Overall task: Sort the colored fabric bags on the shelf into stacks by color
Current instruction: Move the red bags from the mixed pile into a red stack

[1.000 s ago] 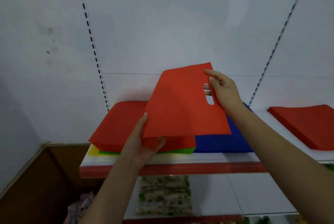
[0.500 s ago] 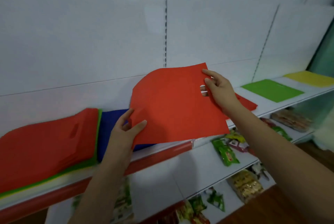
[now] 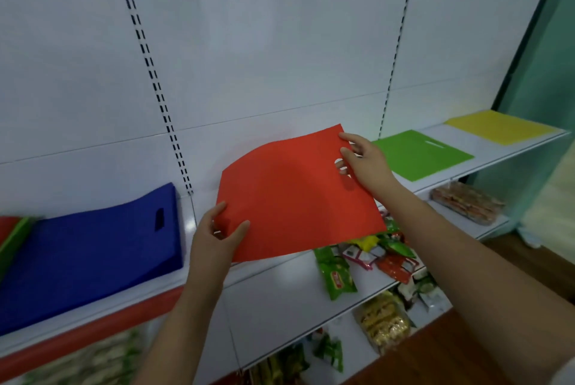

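White shelving backs a long shelf (image 3: 485, 163) with a red front edge. At its left end a sliver of red and green bags (image 3: 12, 232) shows beside a blue stack (image 3: 87, 247). Over the shelf's middle, a person's left hand (image 3: 214, 238) pinches a red bag's (image 3: 295, 195) near corner, while the right hand (image 3: 364, 160) grips its handle-slot edge, holding it off the surface. Rightward lie a green bag (image 3: 420, 154) and a yellow bag (image 3: 497, 126). Snack packets (image 3: 367, 257) fill the shelf below.
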Available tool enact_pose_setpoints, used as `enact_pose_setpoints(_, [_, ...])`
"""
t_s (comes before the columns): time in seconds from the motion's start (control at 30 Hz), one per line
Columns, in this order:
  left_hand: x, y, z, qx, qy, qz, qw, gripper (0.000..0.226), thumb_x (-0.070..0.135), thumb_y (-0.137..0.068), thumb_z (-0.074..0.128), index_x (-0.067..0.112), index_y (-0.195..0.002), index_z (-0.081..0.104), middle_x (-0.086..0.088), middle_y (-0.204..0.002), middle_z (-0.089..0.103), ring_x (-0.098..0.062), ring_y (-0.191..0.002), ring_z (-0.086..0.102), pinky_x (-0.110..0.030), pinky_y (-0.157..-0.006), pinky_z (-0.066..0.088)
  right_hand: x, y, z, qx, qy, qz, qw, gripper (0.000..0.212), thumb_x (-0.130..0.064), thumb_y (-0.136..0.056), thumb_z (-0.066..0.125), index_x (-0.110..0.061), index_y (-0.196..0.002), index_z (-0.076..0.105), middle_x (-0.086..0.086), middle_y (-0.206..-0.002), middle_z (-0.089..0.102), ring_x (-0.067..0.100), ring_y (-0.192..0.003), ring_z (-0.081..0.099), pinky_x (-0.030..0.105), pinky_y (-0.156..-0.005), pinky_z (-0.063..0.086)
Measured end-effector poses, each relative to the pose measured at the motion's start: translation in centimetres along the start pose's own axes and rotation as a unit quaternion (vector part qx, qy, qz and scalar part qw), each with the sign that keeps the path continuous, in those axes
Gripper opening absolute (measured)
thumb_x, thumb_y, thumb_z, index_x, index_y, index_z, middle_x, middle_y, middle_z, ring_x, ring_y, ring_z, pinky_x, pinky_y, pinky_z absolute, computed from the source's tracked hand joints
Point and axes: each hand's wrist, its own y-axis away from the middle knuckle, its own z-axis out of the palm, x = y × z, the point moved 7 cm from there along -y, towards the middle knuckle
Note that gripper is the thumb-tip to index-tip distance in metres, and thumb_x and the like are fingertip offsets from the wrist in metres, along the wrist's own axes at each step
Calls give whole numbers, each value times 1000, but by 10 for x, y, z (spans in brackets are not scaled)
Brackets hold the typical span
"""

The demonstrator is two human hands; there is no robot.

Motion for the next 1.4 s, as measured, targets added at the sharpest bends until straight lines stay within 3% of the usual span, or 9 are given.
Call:
enact_pose_setpoints(0.27, [-24,-61,39,44,-122,31,991,67,30,-84,77,27,-143,46,0,-132,53,-15,-115,52,-38,-100,49,55,-75,20,-22,75,-1,997,34,-8,-99,53,-16,-131,59,18,-95,67,4,-53,61,19,-56,49])
enact_pose_setpoints(0.37, [-34,-85,48,53,-148,34,987,71,29,-82,79,21,-144,46,-2,-135,56,-11,-113,51,-32,-101,44,65,-107,39,-61,161,-30,985,36,-10,-99,55,-15,-134,58,14,-115,65,-6,-76,64,11,-68,46])
enact_pose_setpoints(0.43, [-40,-98,53,54,-167,27,984,74,28,-81,80,18,-146,45,-5,-137,56,-13,-117,52,-32,-103,43,74,-124,51,-95,225,-49,968,37,-13,-98,57,-17,-134,59,7,-128,63,8,-111,61,17,-90,42])
enact_pose_setpoints(0.5, [-47,-106,60,47,-199,25,978,78,27,-81,80,15,-148,42,-7,-141,53,-19,-125,52,-33,-107,41,87,-137,59,-118,260,-60,956,38,-12,-96,59,-15,-134,59,6,-131,63,22,-120,59,24,-101,40])
enact_pose_setpoints(0.7, [-60,-115,75,43,-307,17,951,81,28,-81,79,13,-149,38,-12,-137,48,-26,-126,45,-31,-107,36,130,-159,60,-153,378,-41,912,43,-18,-96,59,-13,-139,54,14,-133,61,31,-120,57,31,-99,38])
enact_pose_setpoints(0.87, [-70,-118,85,32,-339,-21,940,81,36,-85,73,13,-152,34,-15,-152,32,-28,-139,32,-37,-116,31,149,-164,65,-200,427,13,881,54,-21,-98,56,-9,-148,41,18,-145,49,31,-133,47,32,-108,32])
enact_pose_setpoints(1.1, [-67,-116,99,-11,-394,-39,918,87,53,-94,55,17,-158,9,-13,-165,-5,-27,-150,19,-34,-121,22,146,-170,72,-180,450,50,873,43,-20,-95,50,0,-133,46,27,-124,57,41,-116,54,42,-92,44])
enact_pose_setpoints(1.27, [-49,-112,88,27,-374,-24,927,84,66,-92,47,31,-158,10,-1,-166,-2,-20,-150,20,-38,-120,27,76,-153,119,-160,400,-114,895,49,-24,-98,48,1,-139,42,24,-132,51,41,-117,48,44,-92,44])
enact_pose_setpoints(1.4, [-23,-96,57,91,-369,18,925,77,63,-93,46,30,-157,18,9,-164,15,-5,-149,15,-22,-115,15,15,-117,193,-209,288,-193,914,53,-34,-100,47,-7,-146,41,15,-142,50,32,-129,45,41,-102,40])
